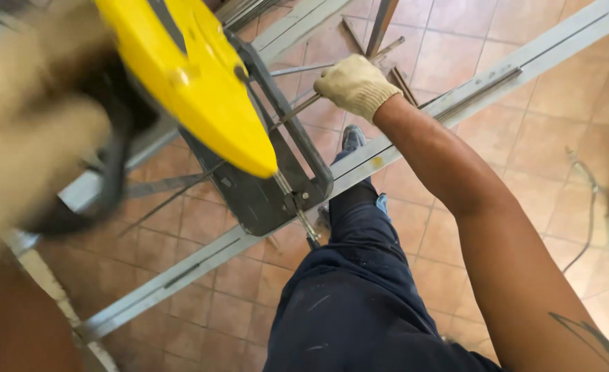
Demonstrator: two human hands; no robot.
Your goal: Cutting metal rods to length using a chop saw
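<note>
My left hand (29,117), in a cream glove and blurred close to the camera, grips the black handle of a chop saw (201,89) with a yellow blade guard. The saw's dark grey base (263,196) rests on a long grey metal rail (415,134). My right hand (354,84), also in a cream knit glove, is shut on a thin metal rod (297,110) that runs under the yellow guard into the saw's vise. My leg in dark blue trousers (359,275) stands beside the base.
The floor is brown tile (477,41). A second grey rail (180,275) runs diagonally below the saw. Short metal offcuts (402,83) lie near my right hand. A thin cable (587,207) trails on the tiles at the right.
</note>
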